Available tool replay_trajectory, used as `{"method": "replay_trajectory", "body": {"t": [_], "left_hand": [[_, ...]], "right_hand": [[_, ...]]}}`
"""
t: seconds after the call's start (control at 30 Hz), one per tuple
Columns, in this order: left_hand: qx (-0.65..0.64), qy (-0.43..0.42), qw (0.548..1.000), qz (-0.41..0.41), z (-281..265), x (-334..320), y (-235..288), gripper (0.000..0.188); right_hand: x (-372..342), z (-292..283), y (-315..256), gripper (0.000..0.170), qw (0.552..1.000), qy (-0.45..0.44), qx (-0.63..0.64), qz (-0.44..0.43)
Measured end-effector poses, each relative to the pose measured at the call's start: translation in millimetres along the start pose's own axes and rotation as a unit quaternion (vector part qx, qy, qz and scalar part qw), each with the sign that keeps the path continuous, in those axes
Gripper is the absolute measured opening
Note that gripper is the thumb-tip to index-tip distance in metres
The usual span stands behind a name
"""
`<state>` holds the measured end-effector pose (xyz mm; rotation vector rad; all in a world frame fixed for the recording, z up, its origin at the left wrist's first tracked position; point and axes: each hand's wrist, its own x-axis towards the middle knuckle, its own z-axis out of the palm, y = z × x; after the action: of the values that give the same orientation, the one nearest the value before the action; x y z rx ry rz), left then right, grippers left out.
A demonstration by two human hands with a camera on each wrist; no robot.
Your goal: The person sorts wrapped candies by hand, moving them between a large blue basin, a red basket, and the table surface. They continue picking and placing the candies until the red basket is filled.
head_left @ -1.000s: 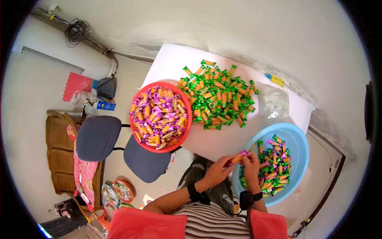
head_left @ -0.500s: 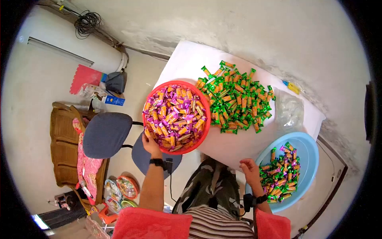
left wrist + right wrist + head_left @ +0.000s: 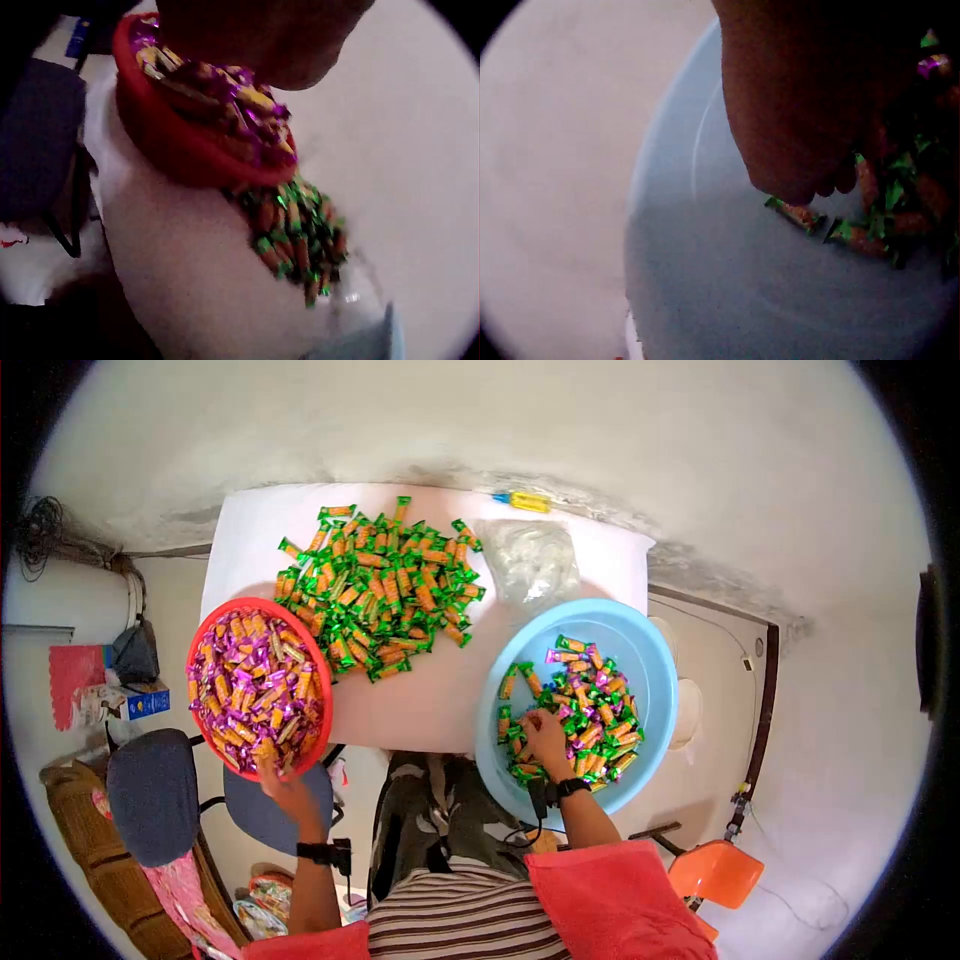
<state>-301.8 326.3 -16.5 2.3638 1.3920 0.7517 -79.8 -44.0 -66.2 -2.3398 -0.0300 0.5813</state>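
Note:
My left hand (image 3: 287, 792) is at the near rim of a red basin (image 3: 326, 705), its fingertips among purple-and-orange wrapped candies (image 3: 240, 690); blur hides whether it pinches one. In the left wrist view that hand (image 3: 262, 37) is a dark shape over the red basin (image 3: 161, 142). Inside a light blue basin (image 3: 655, 705), my right hand (image 3: 546, 745) reaches down with bent fingers to mixed green and purple candies (image 3: 600, 730). The right wrist view has this hand (image 3: 795, 105) over green-ended candies (image 3: 799, 215), its grip hidden.
A large pile of green-and-orange candies (image 3: 380, 590) lies on the white table (image 3: 420, 710). Behind the blue basin are a clear plastic bag (image 3: 530, 560) and a yellow-and-blue item (image 3: 525, 501). Dark chairs (image 3: 155, 795) stand left, an orange chair (image 3: 716, 872) at the lower right.
The two hands, together on a purple-wrapped candy a second ago, have separated. My left hand has gone to the red basin, my right into the blue one. The head view has shifted rightward.

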Motion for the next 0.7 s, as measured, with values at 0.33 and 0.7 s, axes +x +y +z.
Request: {"method": "replay_trajectory", "body": {"t": [0.33,0.7], "left_hand": [[-0.203,-0.337,0.915,0.086,23.9,-79.4,102.8,0.020],[-0.245,-0.424,0.870,0.066,33.3,-93.1,144.3,0.024]], "right_hand": [[92.9,-37.9,26.9,0.035,0.922,0.144,-0.329,-0.147],[121.0,-42.8,20.6,0.019,0.939,0.180,-0.144,-0.254]]}}
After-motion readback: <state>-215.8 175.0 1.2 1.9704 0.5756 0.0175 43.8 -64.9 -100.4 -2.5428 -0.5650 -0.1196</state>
